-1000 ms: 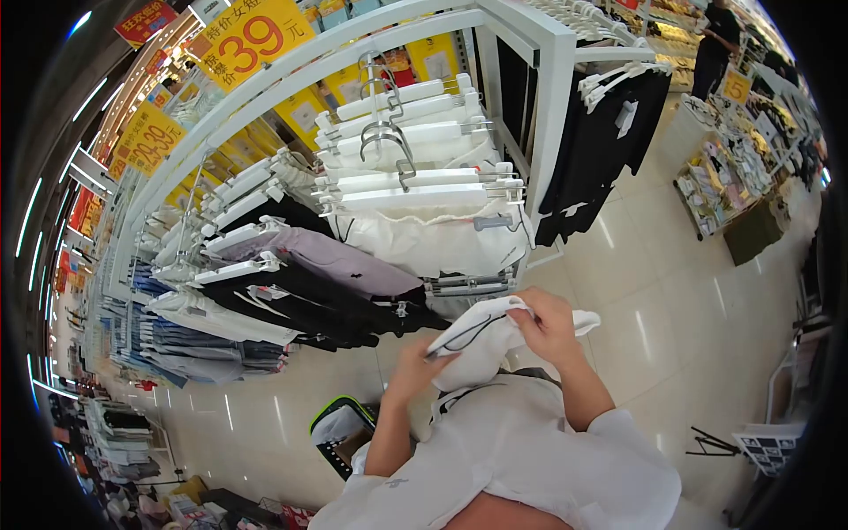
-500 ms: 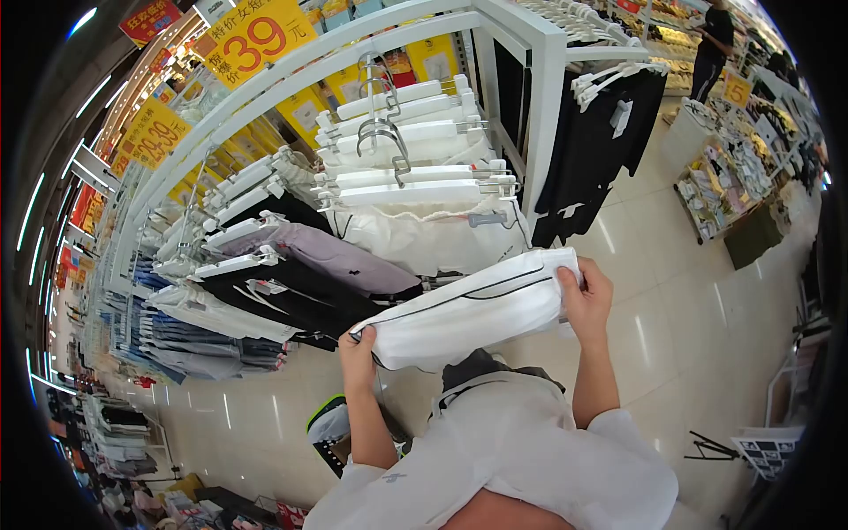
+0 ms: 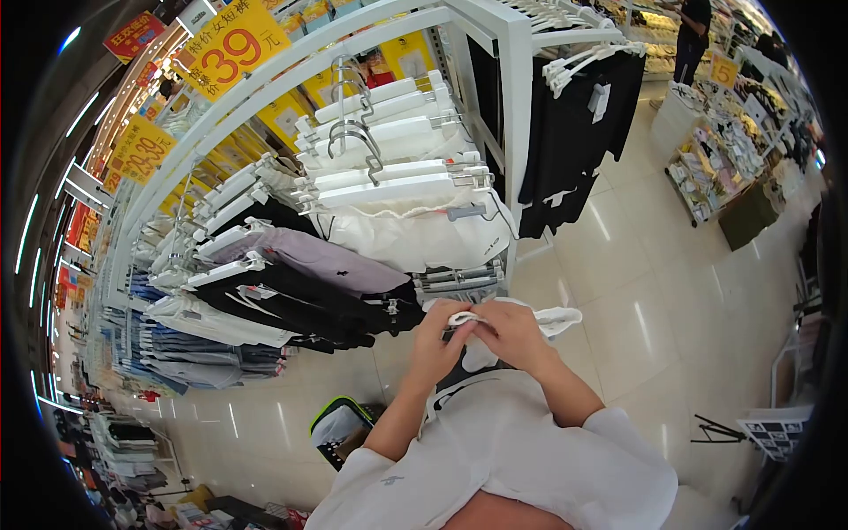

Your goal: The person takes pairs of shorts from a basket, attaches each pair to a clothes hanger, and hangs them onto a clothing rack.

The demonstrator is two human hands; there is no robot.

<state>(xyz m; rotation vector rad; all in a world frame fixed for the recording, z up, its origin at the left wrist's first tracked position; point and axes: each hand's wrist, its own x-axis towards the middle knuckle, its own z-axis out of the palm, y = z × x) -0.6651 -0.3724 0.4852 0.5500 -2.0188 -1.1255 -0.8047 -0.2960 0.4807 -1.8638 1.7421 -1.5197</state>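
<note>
Both hands are close together in front of my chest, at the middle of the view. My left hand [image 3: 436, 340] is closed on one end of a bunched white garment [image 3: 556, 320]. Beside it, with fingers nearly touching, my right hand [image 3: 512, 334] grips the same garment, and a part of the cloth sticks out to the right. Much of the garment is hidden behind the hands. Just beyond them hang white shorts [image 3: 415, 237] on white clip hangers, with black trousers [image 3: 309, 300] and a mauve garment [image 3: 331, 259] to the left.
A white rack frame [image 3: 517, 115] carries the hangers, with black trousers [image 3: 579, 141] on its right side. On the floor stands a black and green basket [image 3: 343, 431]. A cart of goods [image 3: 715, 168] and a person [image 3: 692, 40] are at the upper right.
The white garment was stretched out flat between my hands half a second ago; now it is bunched and my hands have come together. The rack has shifted slightly left in view.
</note>
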